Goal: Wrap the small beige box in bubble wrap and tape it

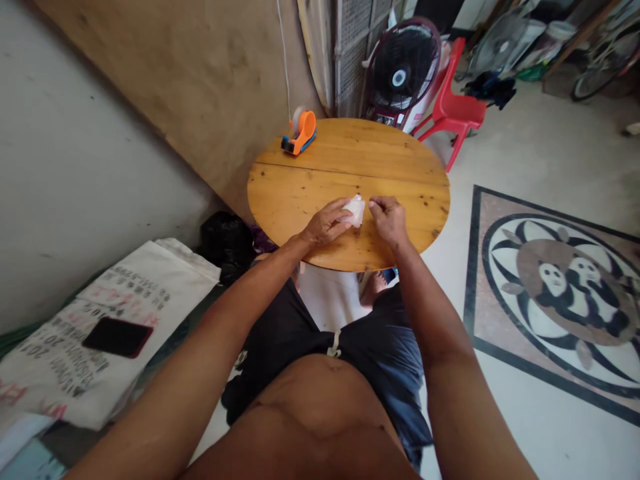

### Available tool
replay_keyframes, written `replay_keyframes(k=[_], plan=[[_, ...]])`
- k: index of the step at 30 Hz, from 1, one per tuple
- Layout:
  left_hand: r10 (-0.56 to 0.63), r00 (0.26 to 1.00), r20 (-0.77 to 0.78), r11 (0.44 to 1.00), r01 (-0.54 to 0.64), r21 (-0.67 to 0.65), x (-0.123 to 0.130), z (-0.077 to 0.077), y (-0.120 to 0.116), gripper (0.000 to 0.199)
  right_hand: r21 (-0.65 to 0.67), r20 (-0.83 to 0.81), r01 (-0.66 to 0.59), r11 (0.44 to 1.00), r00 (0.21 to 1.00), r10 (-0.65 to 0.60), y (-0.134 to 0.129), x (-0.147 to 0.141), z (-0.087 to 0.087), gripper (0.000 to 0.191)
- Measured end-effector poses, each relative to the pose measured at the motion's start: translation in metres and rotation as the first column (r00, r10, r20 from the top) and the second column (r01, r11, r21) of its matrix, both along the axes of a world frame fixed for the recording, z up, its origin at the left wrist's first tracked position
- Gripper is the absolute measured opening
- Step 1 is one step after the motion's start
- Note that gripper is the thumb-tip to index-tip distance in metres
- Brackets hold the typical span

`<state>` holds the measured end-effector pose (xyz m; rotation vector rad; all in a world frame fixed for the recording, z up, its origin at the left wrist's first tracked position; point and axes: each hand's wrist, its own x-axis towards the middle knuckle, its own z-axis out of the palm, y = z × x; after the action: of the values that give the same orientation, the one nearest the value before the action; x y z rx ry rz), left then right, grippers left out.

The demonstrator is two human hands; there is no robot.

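Fingers of both my left hand (327, 223) and right hand (387, 217) pinch a small white packet (356, 209) mid-frame on the round wooden table (300, 193); uneven pull could tear it.

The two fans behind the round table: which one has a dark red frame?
The standing fan directly behind the table, beside the red chair; the other fan, farther right, is pale grey.

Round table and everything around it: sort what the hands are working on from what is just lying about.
In hand:
small white packet, held by the left hand
right hand, fingertips at the packet's edge
round wooden table beneath them

Lying about:
orange tape dispenser at the table's far edge
black phone on a printed sack
black bag
fan
red chair
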<state>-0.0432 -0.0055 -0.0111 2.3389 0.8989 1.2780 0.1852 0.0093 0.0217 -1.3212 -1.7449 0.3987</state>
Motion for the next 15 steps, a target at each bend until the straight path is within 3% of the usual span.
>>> replay_keyframes(k=[4, 7, 9, 15], plan=[[0.023, 1.000, 0.018, 0.999, -0.022, -0.035, 0.002, -0.001, 0.001, 0.048, -0.293, -0.100, -0.114, 0.949, 0.991, 0.088, 0.037, -0.014, 0.008, 0.031], [0.041, 0.999, 0.013, 0.998, -0.041, -0.040, 0.003, -0.002, 0.001, 0.048, -0.369, -0.150, -0.141, 0.919, 0.985, 0.091, 0.051, -0.023, 0.010, 0.025], [0.042, 0.999, 0.018, 0.999, -0.041, -0.031, 0.004, -0.002, 0.001, 0.046, -0.335, -0.133, -0.130, 0.933, 0.987, 0.090, 0.052, -0.025, 0.009, 0.019], [0.124, 0.992, 0.017, 0.991, -0.123, -0.043, 0.014, 0.001, 0.005, 0.039, -0.053, 0.020, -0.055, 0.997, 0.998, 0.056, 0.042, -0.027, 0.006, 0.011]])
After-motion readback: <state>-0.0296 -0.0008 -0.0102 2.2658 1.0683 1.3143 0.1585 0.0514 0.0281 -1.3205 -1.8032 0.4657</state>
